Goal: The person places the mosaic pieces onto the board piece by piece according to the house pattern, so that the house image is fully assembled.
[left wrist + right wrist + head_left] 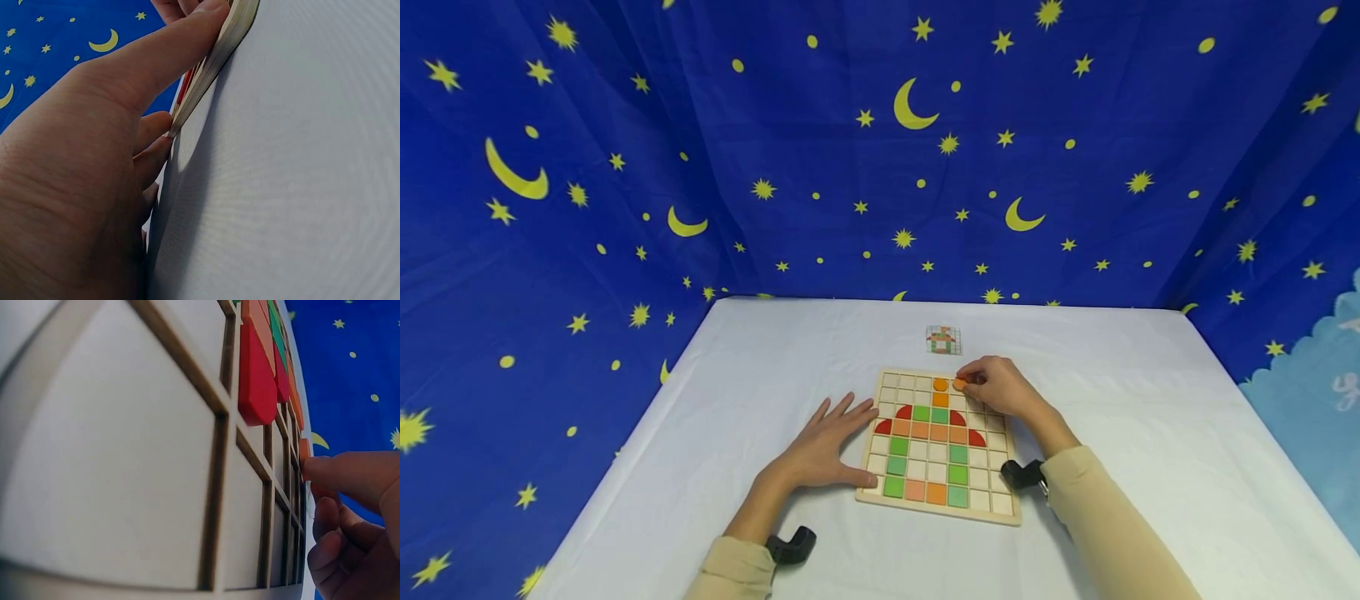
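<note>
A wooden grid board [938, 515] lies on the white table, partly filled with coloured tiles. My left hand [820, 450] rests along its left edge, fingers spread and thumb on the near corner. At the far row, thumb and fingertips of my right hand [1002, 387] pinch a small orange tile [960, 384], also visible in the right wrist view as an orange piece [304, 450] over the cells. Just left of it sits an orange round tile [941, 385], with an orange square [940, 400] below. Red quarter-round tiles [977, 438] flank the salmon row [919, 430].
Beyond the board lies a small pattern card [943, 340] showing a similar coloured figure. Green tiles [958, 475] form columns lower on the board. A blue star-and-moon curtain [850, 150] surrounds the table [790, 350]. Black wrist devices [793, 546] sit on both wrists.
</note>
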The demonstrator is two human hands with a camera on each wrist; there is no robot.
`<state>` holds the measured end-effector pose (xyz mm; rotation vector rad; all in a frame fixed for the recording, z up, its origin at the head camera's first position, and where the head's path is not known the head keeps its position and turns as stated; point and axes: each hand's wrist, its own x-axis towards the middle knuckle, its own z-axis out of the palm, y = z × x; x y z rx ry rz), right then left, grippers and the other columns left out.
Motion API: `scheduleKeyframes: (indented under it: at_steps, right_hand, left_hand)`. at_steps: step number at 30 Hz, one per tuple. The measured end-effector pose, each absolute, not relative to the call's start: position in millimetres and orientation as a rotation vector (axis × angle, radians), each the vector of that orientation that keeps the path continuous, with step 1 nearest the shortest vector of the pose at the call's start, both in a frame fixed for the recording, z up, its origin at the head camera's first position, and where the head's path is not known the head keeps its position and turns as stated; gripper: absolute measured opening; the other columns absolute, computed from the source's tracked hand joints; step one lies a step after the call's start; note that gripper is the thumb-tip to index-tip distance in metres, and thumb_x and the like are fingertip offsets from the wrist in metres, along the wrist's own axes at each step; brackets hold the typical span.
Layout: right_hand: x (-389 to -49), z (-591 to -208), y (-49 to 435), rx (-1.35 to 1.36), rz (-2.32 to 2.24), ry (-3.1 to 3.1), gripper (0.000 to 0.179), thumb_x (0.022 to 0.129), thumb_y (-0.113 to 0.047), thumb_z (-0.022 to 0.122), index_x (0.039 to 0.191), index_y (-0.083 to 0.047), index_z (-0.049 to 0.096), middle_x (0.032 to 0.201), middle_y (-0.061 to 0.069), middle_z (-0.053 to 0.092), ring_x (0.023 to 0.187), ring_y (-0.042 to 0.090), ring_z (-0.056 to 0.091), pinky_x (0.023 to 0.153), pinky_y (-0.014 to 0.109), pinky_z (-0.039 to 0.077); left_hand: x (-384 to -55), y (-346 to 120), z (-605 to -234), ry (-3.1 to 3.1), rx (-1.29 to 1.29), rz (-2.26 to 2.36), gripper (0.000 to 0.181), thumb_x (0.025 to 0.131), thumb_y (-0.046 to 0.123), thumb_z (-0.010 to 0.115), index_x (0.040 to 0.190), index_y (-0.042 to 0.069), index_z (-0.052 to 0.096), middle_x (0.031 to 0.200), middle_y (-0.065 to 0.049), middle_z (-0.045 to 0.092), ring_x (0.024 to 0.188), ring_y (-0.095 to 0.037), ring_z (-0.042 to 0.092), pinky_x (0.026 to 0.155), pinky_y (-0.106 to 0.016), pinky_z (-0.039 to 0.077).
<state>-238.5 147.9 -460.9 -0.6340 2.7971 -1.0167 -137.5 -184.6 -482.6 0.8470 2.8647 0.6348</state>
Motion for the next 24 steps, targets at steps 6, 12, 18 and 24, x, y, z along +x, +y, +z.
scheduleKeyframes:
  at_steps: [6, 12, 18, 24]
  right_hand:
    - [-237, -458, 149, -0.640, -1.010, 2.777, 0.017, 0.086, -0.008, 0.070, 0.103, -0.007, 0.075, 0.092, 0.000, 0.066, 0.080, 0.016, 0.057, 0.073, 0.035, 0.051]
    - [-234, -456, 147, -0.613, -1.012, 2.749, 0.017, 0.087, -0.008, 0.070, 0.103, -0.008, 0.075, 0.093, -0.001, 0.067, 0.080, 0.015, 0.058, 0.073, 0.034, 0.051]
    - [-233, -454, 151, -0.640, -1.015, 2.773, 0.016, 0.089, -0.013, 0.068, 0.103, -0.010, 0.075, 0.095, -0.001, 0.067, 0.083, 0.014, 0.059, 0.076, 0.035, 0.052]
    - [-219, -450, 167, -0.666, -0.940, 2.822, 0.023, 0.090, -0.023, 0.068, 0.107, -0.009, 0.073, 0.089, -0.003, 0.064, 0.075, 0.014, 0.055, 0.066, 0.032, 0.049]
  left_hand:
    - [-138, -183, -481, 2.862, 0.837, 0.634, 0.109, 0.064, 0.081, 0.064, 0.151, 0.023, 0.033, 0.157, 0.007, 0.022, 0.145, -0.021, 0.007, 0.116, -0.047, 0.001]
    - [-138, -184, -480, 2.858, 0.839, 0.621, 0.108, 0.065, 0.081, 0.063, 0.151, 0.023, 0.033, 0.157, 0.007, 0.022, 0.145, -0.020, 0.006, 0.116, -0.046, 0.001]
    - [-137, -186, -480, 2.868, 0.837, 0.643, 0.107, 0.065, 0.078, 0.066, 0.151, 0.022, 0.034, 0.157, 0.005, 0.023, 0.145, -0.024, 0.008, 0.116, -0.049, 0.001]
    - [-138, -187, -482, 2.864, 0.844, 0.636, 0.107, 0.066, 0.080, 0.064, 0.151, 0.022, 0.034, 0.157, 0.006, 0.023, 0.145, -0.024, 0.009, 0.116, -0.050, 0.002]
